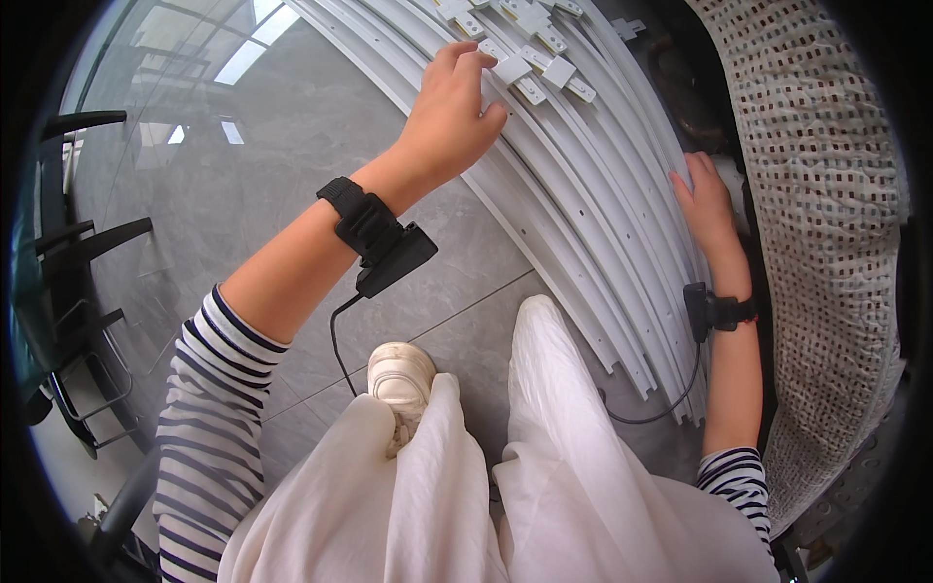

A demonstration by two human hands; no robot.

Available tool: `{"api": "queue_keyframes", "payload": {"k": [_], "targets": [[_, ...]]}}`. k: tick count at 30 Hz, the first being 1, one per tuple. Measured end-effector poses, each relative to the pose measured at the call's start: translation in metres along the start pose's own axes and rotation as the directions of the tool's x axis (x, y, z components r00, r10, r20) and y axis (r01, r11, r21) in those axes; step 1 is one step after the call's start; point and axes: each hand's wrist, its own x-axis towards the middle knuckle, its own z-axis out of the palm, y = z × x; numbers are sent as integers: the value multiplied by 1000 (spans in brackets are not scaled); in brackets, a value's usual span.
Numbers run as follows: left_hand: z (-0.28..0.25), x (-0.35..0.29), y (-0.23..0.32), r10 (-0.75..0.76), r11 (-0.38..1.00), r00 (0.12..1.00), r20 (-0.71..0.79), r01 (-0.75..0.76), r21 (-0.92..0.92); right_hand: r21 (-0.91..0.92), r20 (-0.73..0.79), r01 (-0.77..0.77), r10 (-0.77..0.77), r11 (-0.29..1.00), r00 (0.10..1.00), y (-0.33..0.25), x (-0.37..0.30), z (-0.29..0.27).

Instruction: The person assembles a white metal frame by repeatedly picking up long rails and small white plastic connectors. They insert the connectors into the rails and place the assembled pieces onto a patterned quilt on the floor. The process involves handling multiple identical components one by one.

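Observation:
A bundle of long white slotted rails, resembling lighting track (573, 209), lies on the floor in front of me. Several small white angled connectors (557, 73) rest on top toward the far end. My left hand (452, 112) hovers over the rails, its fingers bent and the thumb apart. Its fingertips come close to the nearest connector (512, 68); whether they touch it I cannot tell. Beside the rails' right edge is my right hand (709, 206), thumb and fingers apart, nothing visible in its grasp. Its thumb is against or very near the outermost rail.
A woven, checked cloth cover (821, 223) drapes along the right side. Grey glossy tiles (292, 117) extend to the left, with dark chair parts (92, 238) at the left rim. My white shoe (400, 374) stands short of the rails. A black cabled device is strapped to each wrist.

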Motion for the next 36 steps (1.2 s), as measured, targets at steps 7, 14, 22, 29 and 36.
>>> {"api": "queue_keyframes", "payload": {"k": [7, 14, 22, 29, 36], "targets": [[-3, -16, 2, -80, 995, 996, 35, 82, -54, 100, -32, 43, -40, 994, 999, -25, -14, 2], [-3, -20, 0, -92, 994, 996, 23, 93, -52, 164, -2, 52, -52, 985, 999, -25, -45, -4], [2, -16, -9, -138, 981, 988, -71, 127, -148, 169, -22, 58, -56, 984, 998, -38, -76, -18], [-14, -8, -5, -411, 749, 903, -123, 258, -611, 322, 74, 40, -68, 946, 995, -65, -106, -35], [-60, -2, -27, -564, 354, 826, 5, 247, -902, 478, 547, -337, 26, 811, 837, -66, -139, -60]]}}
